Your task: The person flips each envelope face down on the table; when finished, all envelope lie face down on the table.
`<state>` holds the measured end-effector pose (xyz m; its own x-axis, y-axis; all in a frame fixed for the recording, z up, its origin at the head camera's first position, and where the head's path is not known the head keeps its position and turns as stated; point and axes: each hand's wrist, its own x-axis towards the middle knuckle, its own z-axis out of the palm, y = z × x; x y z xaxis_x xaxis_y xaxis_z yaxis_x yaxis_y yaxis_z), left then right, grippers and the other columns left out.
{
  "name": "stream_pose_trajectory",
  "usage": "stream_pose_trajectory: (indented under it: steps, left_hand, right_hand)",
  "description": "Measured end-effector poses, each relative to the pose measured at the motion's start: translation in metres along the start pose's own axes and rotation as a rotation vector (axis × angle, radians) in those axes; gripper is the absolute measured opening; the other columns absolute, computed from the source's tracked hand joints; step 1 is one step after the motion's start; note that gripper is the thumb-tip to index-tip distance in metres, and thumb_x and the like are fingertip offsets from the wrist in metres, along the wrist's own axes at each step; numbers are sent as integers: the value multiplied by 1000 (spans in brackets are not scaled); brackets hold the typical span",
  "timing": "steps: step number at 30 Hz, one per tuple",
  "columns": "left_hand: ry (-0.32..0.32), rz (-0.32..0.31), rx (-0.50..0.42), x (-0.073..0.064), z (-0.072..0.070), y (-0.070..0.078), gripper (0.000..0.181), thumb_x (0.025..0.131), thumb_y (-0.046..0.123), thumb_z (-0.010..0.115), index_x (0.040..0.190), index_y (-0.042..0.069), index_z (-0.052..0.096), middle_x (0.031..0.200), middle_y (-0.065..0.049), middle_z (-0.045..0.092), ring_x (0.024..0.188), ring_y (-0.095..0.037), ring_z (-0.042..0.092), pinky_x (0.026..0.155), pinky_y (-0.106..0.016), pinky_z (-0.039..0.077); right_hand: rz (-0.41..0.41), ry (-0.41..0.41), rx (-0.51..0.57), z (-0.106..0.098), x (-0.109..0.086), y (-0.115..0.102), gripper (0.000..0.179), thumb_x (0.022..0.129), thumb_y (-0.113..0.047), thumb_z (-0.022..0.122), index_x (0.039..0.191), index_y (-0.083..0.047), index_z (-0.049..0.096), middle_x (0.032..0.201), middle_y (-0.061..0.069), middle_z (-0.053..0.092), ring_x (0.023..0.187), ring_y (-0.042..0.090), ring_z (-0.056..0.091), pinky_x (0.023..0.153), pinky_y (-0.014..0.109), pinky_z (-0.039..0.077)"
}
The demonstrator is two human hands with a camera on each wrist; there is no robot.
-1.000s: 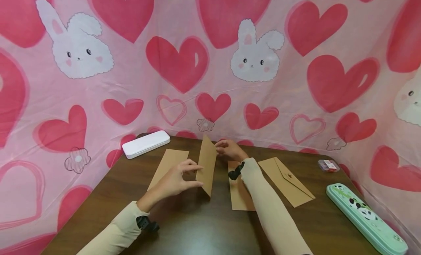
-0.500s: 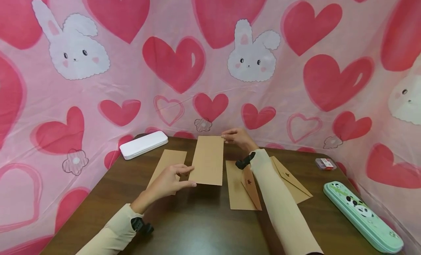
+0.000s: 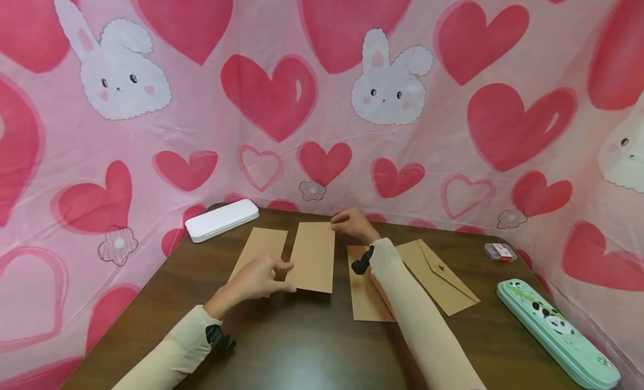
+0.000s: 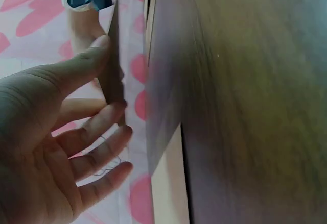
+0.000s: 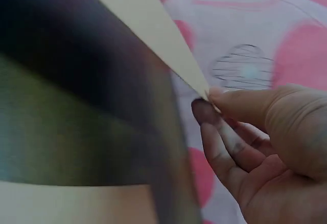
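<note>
And it's tan all the way across the envelopes (image 3: 313, 258), the one furthest right (image 3: 445, 284) sporting a small dark motif (image 3: 441, 268), over a deep brown tabletop (image 3: 282, 345) streaked with wood grain! Cream on the sleeves (image 3: 173, 345), black on the wristbands (image 3: 213, 335), clean white on the left-hand case (image 3: 222, 220), then mint green with black-and-white pandas (image 3: 558, 324) on the right-hand case (image 3: 578, 351), and a red-and-white label (image 3: 503, 251) on the purplish box (image 3: 491, 254)! Behind, a pink backdrop (image 3: 332, 110) bursting with hearts (image 3: 270, 96), some solid red, some just outlined, plus white pink-cheeked rabbits (image 3: 388, 91) and grey-lined flowers (image 3: 313, 190)!
</note>
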<state>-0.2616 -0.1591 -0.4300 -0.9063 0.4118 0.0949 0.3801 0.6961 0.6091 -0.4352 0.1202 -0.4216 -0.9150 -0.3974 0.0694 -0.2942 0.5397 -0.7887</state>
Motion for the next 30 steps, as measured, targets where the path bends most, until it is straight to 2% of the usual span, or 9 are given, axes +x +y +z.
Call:
stream_pose_trajectory:
  steps: [3,6,8,12,16,19,23,27,30]
  left_hand:
    - [-34,-6,46,4,3,-3,59,80,35,88,129,5,72,103,-9,76,46,-6,57,50,-25,47]
    - [-63,29,109,8,6,-6,42,80,37,88,108,7,80,91,-1,76,53,-3,53,53,-22,42]
    - [-80,65,139,10,8,-7,33,80,36,88,91,7,77,75,6,68,56,-2,48,54,-22,37]
    - [-96,138,206,12,11,-9,29,80,32,89,77,11,68,63,12,48,59,-3,40,56,-22,30]
    - [-84,194,260,14,11,-9,29,80,28,89,75,10,67,62,8,52,62,-6,40,59,-22,30]
    - [-68,200,240,17,11,-5,29,80,31,89,90,7,76,70,2,61,68,-10,47,63,-24,36]
    - [-74,165,149,21,13,10,45,82,33,87,116,5,77,94,-5,73,86,-19,64,75,-30,50]
    - [-108,154,54,24,23,34,46,87,32,83,123,5,73,114,-10,73,106,-28,66,91,-44,54]
    - [-134,170,47,28,36,54,51,88,34,82,129,6,70,125,-12,69,117,-31,64,100,-48,52]
  right_hand:
    - [24,-45,-132,13,-2,3,26,92,-13,77,116,-2,77,117,15,76,102,26,72,86,36,60]
    - [44,-99,-235,24,-3,8,28,90,-16,80,117,-6,77,118,10,76,109,26,68,91,37,58]
    - [50,-115,-284,29,-3,10,29,89,-17,81,116,-8,78,118,9,75,112,26,66,95,38,56]
    - [33,-109,-337,33,-4,13,27,88,-17,82,114,-10,80,117,8,75,110,24,65,96,39,55]
    - [5,-113,-353,27,-8,12,29,89,-20,81,116,-9,79,118,9,75,107,25,66,93,39,55]
    - [-5,-114,-331,8,-16,13,34,93,-24,78,123,-8,75,125,10,72,111,29,66,96,42,55]
    - [-23,-93,-320,-30,-33,17,40,97,-26,72,130,-4,69,134,15,68,123,37,63,104,51,51]
    - [16,-86,-359,-66,-51,26,42,98,-27,70,132,-2,67,134,17,68,128,38,60,107,53,49]
    - [80,-100,-378,-83,-63,35,41,98,-26,70,130,-1,68,132,19,68,126,39,61,105,53,50]
